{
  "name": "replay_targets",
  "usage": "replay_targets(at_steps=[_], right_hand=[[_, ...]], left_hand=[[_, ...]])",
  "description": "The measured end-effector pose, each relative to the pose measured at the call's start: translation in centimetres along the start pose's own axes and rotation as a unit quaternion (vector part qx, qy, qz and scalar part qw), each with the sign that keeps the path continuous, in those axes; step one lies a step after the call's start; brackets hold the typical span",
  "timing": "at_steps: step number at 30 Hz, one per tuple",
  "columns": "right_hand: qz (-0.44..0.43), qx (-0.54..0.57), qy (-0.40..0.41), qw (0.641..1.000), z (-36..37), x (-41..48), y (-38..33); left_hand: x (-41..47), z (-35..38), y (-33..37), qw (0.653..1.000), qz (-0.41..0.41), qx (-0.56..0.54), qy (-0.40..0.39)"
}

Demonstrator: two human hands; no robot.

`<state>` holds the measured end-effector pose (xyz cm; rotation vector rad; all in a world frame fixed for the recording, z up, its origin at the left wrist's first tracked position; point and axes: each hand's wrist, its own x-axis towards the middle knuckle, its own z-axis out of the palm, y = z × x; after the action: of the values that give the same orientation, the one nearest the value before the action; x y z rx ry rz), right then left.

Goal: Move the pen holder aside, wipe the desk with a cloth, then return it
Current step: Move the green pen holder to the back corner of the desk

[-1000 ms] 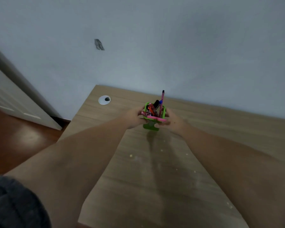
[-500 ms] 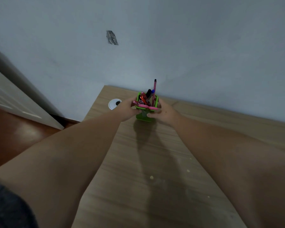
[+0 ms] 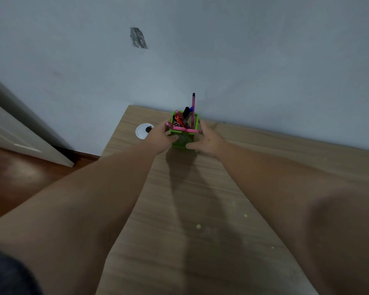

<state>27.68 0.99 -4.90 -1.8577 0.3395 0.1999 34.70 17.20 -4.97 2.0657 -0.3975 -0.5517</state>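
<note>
Your left hand (image 3: 160, 139) and right hand (image 3: 209, 139) clasp the green mesh pen holder (image 3: 183, 139) from either side, fingers curled round its walls and thumbs pressed on its near face. It stands upright at the far edge of the desk (image 3: 200, 209), close to the wall and just right of the round cable grommet (image 3: 142, 131). A tall pink pen (image 3: 193, 108) rises above its rim, and pink scissor handles (image 3: 182, 130) lie along the front edge. Pale crumbs (image 3: 198, 226) dot the desk nearer you.
</note>
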Motion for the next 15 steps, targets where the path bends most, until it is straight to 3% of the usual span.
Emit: replay_targets(at_steps=[5,10,12,15], right_hand=[[0.065,-0.143,0.031,0.987,-1.0,-3.4,2.0],[0.042,-0.174,0.08,0.981,-2.8,-9.5,3.5],[0.036,-0.221,0.091,0.97,-3.9,-12.5,3.9],[0.052,-0.257,0.135,0.956,-5.9,-17.1,5.9]], left_hand=[[-3.5,2.3,0.7,0.995,-0.056,0.009,0.08],[-7.5,6.7,3.5,0.996,-0.06,0.033,0.053],[-8.8,8.9,5.2,0.991,-0.015,0.127,0.033],[-10.8,12.7,7.5,0.953,0.141,0.269,-0.004]])
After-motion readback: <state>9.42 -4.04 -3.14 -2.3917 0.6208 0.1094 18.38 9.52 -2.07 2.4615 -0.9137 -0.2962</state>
